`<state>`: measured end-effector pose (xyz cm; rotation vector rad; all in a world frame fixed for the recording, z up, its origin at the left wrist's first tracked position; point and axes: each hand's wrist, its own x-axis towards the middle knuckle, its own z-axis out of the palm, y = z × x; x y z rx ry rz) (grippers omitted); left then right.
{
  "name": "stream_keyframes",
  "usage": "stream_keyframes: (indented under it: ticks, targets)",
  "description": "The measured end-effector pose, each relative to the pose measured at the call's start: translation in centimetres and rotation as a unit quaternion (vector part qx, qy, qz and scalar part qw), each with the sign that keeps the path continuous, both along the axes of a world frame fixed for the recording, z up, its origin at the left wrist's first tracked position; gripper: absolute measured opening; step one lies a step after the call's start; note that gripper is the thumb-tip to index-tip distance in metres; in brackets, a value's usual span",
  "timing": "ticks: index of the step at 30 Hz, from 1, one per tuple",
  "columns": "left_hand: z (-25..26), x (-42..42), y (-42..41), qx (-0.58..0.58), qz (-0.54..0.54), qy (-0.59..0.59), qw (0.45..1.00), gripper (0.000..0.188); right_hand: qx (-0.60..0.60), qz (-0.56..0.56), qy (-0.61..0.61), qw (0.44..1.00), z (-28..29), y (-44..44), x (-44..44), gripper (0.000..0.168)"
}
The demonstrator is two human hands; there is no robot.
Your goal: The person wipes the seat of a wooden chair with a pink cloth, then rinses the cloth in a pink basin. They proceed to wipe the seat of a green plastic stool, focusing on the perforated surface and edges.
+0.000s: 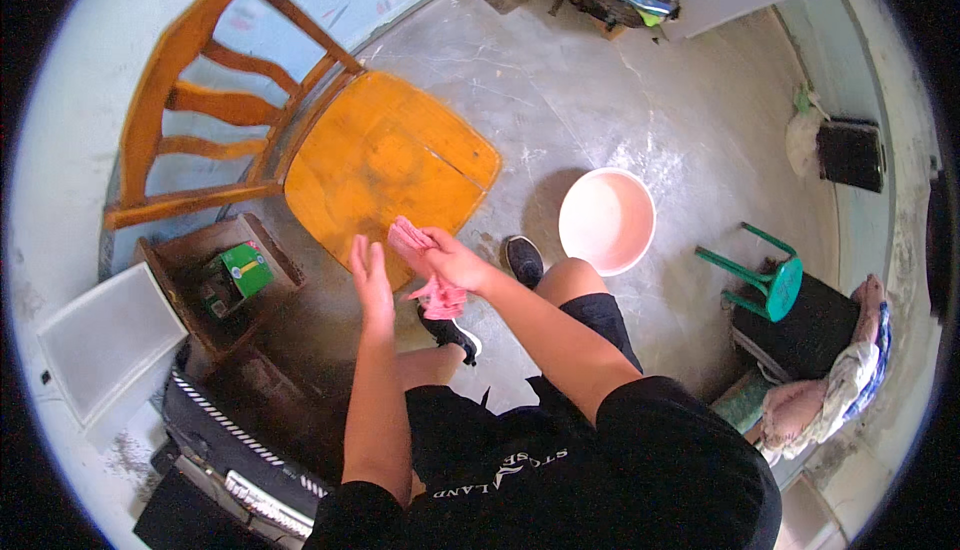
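Observation:
A pink cloth (442, 299) is gripped in my right hand (454, 261), part of it folded above the fingers and a loose end hanging below. My left hand (370, 272) is raised just to the left, apart from the cloth, fingers extended and holding nothing. Both hands are over the front edge of an orange-brown wooden chair (390, 152), whose seat bears dark smudges and a crack line. The chair's slatted back is at the left, near the wall. To the right, on the floor, stands a round pale pink basin (607, 221); no cloth shows in it.
An open wooden drawer or box (277, 261) at the left holds a green carton (249, 270). A green plastic stool (784, 287) lies tipped on a dark box (806, 332) at the right, beside heaped cloths (847, 370). My shoes (523, 261) rest on the concrete floor (517, 115).

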<state>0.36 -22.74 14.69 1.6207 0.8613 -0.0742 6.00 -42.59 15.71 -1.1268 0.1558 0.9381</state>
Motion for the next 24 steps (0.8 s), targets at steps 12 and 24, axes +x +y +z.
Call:
stream_keyframes:
  ticks: [12, 24]
  targets:
    - [18.5, 8.7, -18.2, -0.369, -0.22, 0.171, 0.887, 0.042, 0.15, -0.151, 0.318, 0.924, 20.9, -25.3, 0.3, 0.066]
    - [4.9, 8.1, -33.5, -0.218, -0.367, 0.2, 0.882, 0.033, -0.268, -0.249, 0.121, 0.923, 7.7, -37.7, -9.4, 0.044]
